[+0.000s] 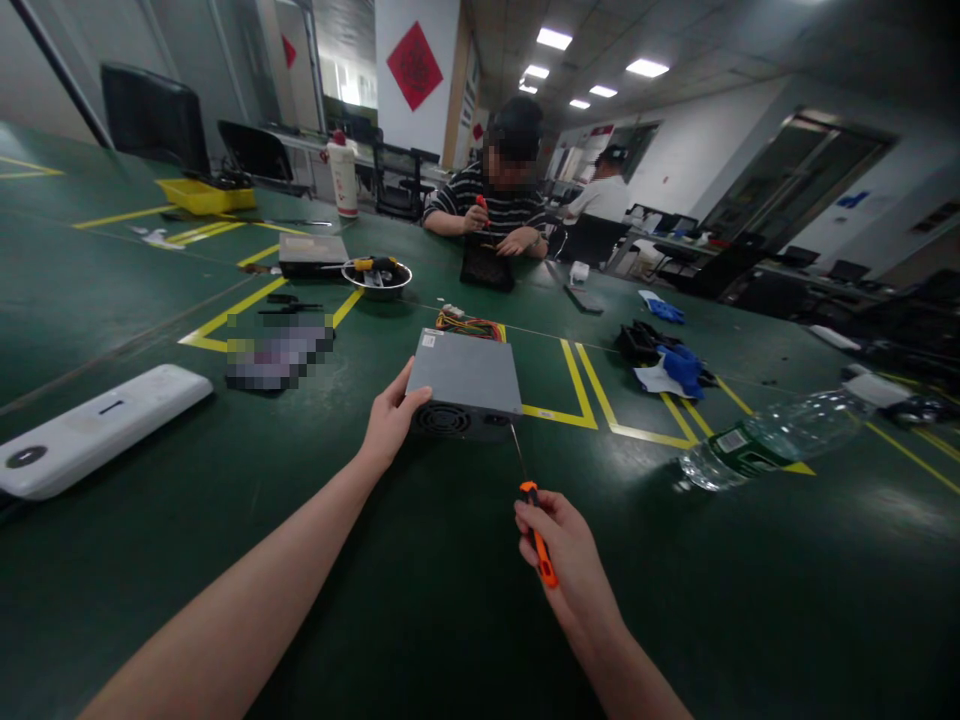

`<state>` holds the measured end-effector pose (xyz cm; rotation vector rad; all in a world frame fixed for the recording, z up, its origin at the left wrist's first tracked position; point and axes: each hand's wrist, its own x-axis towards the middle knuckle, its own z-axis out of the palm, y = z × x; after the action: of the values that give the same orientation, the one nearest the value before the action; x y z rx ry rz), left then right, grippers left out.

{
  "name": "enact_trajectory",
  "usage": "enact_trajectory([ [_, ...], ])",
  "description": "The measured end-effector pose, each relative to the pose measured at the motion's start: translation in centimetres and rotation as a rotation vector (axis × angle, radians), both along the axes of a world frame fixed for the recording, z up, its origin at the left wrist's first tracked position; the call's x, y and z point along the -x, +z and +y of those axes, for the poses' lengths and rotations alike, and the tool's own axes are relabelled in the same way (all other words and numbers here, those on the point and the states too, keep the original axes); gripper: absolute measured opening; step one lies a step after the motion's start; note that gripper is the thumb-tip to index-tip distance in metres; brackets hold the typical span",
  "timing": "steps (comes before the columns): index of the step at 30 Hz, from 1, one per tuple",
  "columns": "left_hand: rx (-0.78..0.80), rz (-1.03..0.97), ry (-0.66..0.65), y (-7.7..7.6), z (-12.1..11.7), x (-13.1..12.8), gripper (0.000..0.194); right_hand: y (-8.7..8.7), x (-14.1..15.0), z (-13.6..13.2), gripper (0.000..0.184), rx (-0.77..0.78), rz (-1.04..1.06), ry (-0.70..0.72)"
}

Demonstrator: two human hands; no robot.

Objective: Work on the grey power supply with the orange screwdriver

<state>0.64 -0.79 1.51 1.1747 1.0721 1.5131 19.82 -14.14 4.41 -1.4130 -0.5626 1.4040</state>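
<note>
A grey metal power supply box (pixel 465 378) lies on the green table (pixel 420 580), with a round vent in its near face and coloured wires (pixel 469 326) at its far end. My left hand (pixel 390 420) grips the box's near left corner, thumb on top. My right hand (pixel 562 555) is closed round an orange-handled screwdriver (pixel 536 535). Its thin shaft points up at the box's near right corner and its tip touches or nearly touches that face.
A plastic water bottle (pixel 765 440) lies on its side at right. A white flat device (pixel 94 428) sits at left. Farther off are a metal bowl of tools (pixel 376 275), blue gloves (pixel 679 365), and a person in a striped shirt (pixel 499 205) working across the table.
</note>
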Motion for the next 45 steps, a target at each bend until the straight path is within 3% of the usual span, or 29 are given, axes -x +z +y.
enact_trajectory([
  [4, 0.008, -0.004, 0.004, 0.3, -0.1, 0.0, 0.053, 0.1, 0.1, -0.2, 0.021, 0.022, 0.001, -0.017],
  [19, 0.02, -0.021, -0.008, 0.5, -0.1, 0.1, 0.053, 0.1, 0.7, 0.1, 0.02, 0.087, 0.374, -0.047],
  [30, 0.052, -0.046, 0.013, 0.9, -0.3, -0.1, 0.055, -0.1, 0.9, -0.3, 0.017, 0.012, 0.108, -0.038],
  [36, 0.02, -0.016, -0.004, 0.8, -0.2, 0.1, 0.053, 0.2, 1.4, -0.3, 0.013, 0.081, 0.281, -0.141],
  [45, -0.007, -0.001, -0.011, 0.6, -0.1, 0.1, 0.051, 1.1, 1.8, 0.0, 0.013, 0.185, 0.495, -0.164],
])
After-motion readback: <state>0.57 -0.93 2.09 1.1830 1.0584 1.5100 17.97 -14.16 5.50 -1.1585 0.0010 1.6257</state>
